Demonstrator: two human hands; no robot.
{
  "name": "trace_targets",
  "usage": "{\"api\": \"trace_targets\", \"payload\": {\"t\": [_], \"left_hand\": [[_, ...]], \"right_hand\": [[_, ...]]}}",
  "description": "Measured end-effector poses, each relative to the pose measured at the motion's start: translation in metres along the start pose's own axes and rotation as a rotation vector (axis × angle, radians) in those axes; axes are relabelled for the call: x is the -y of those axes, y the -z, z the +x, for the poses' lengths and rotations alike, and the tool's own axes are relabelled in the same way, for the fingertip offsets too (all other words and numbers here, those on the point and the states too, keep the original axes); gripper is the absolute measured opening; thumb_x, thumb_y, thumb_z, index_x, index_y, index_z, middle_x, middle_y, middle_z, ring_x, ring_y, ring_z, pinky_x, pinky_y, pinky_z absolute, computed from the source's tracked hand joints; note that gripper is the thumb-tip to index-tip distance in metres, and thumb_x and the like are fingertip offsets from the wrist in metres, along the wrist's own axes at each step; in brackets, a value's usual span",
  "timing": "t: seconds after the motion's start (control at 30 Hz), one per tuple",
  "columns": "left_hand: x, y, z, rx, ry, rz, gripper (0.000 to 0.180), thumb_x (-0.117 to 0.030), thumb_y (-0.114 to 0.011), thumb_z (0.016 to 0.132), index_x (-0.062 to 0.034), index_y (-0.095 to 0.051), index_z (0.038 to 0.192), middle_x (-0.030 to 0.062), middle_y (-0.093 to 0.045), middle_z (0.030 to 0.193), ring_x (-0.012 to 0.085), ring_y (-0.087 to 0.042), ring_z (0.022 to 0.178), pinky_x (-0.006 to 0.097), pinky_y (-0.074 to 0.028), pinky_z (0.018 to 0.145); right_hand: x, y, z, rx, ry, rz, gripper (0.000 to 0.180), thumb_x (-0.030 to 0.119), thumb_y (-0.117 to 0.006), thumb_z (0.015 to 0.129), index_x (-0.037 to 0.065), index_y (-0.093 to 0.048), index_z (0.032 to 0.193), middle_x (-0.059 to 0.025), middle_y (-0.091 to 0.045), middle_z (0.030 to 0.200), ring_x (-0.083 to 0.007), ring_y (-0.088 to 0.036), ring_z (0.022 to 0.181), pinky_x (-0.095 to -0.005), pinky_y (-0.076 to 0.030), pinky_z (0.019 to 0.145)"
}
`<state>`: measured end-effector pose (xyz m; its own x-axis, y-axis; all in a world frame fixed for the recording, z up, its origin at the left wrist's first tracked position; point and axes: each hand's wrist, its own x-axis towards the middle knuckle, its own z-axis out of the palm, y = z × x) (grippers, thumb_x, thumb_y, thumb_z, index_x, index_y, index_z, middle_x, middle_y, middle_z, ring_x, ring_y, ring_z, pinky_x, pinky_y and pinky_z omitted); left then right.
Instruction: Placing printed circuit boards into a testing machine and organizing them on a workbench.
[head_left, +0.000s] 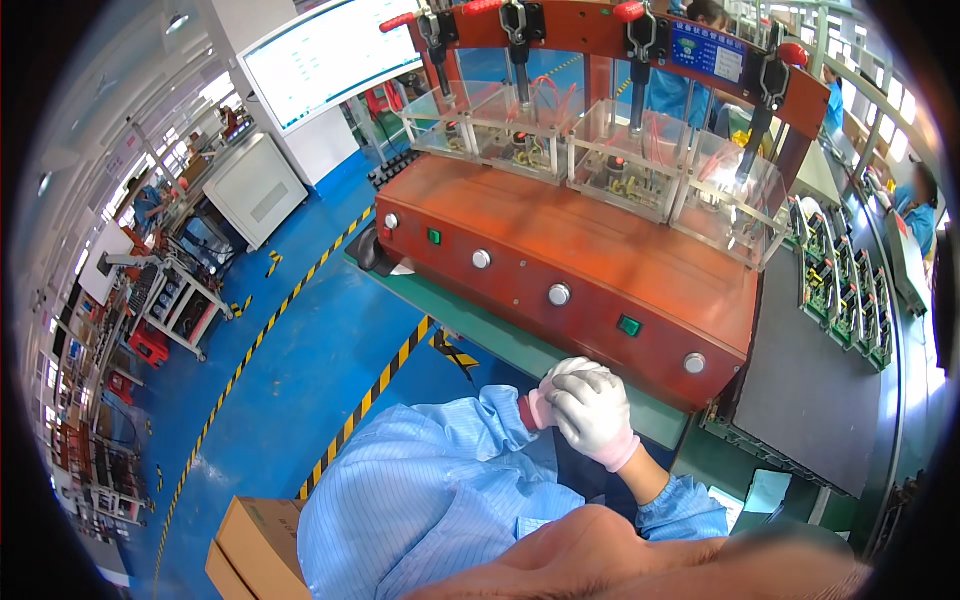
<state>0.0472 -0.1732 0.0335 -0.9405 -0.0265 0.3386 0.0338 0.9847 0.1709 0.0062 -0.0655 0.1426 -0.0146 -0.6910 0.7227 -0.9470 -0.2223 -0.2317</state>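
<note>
My hands are pressed together in front of a red-orange bench fixture (560,237), close to its front face. White gloves with pink cuffs cover both. My right hand (595,415) lies over the left with its fingers curled round it. Behind it, my left hand (560,373) is closed and partly covered, so whatever its fingers may hold is hidden. The fixture's front carries round silver buttons (559,295) and green square switches (629,326). Clear plastic boxes (625,170) stand on top, beneath toggle clamps (640,35) with red handles.
Green circuit boards (845,285) stand in rows on the dark surface (800,400) at right. A bright screen (325,60) hangs beyond the fixture. Yellow-black tape (375,388) marks the blue floor. A cardboard box (255,545) sits at lower left. Other people work farther off.
</note>
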Motion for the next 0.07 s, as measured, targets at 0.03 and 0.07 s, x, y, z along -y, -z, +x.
{"api": "trace_targets", "payload": {"t": [0.03, 0.07], "left_hand": [[-0.0012, 0.0008, 0.0001, 0.007, -0.004, 0.027, 0.027, -0.037, -0.041, 0.098, -0.0139, -0.056, 0.097, 0.0001, -0.054, 0.086, 0.0177, -0.054, 0.078, 0.03, -0.049, 0.08], [-0.0022, 0.002, 0.0007, 0.013, -0.009, 0.053, 0.027, -0.037, -0.041, 0.098, -0.0139, -0.056, 0.097, 0.0001, -0.054, 0.086, 0.0177, -0.054, 0.078, 0.03, -0.049, 0.08]], "right_hand": [[0.0004, 0.0004, -0.0003, -0.001, -0.002, -0.002, 0.015, 0.013, -0.071, 0.074, 0.008, -0.074, 0.088, -0.0058, -0.067, 0.105, -0.0261, -0.064, 0.095, -0.0405, -0.051, 0.086], [0.0011, 0.0013, -0.0006, -0.003, -0.004, -0.005, 0.015, 0.013, -0.071, 0.074, 0.008, -0.074, 0.088, -0.0058, -0.067, 0.105, -0.0261, -0.064, 0.095, -0.0405, -0.051, 0.087]]}}
